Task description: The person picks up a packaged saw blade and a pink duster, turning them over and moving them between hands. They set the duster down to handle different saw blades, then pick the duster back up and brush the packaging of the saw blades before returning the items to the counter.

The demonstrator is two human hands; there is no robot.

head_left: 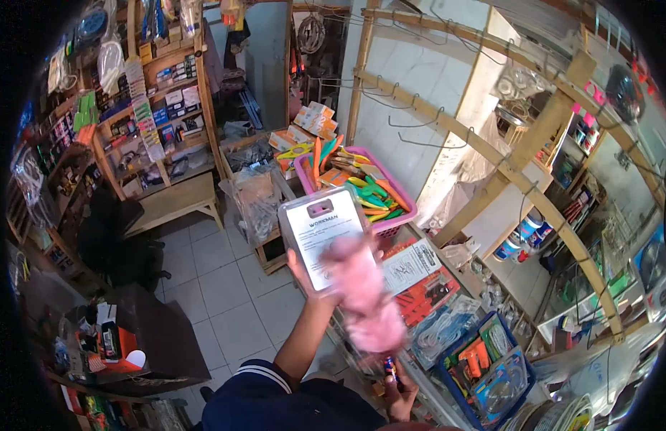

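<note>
Navy sleeve at 7 o'clock. Left hand, dial center: holding WORKMAN blister pack. Right hand, 5 o'clock: closed around handle of blurred pink duster.

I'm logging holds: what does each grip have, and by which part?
Left grip: WORKMAN package, by its lower sides. Right grip: blurred pink duster, by its handle.

The person wears a dark navy top with a short, white-striped sleeve; the hands are bare.
</note>
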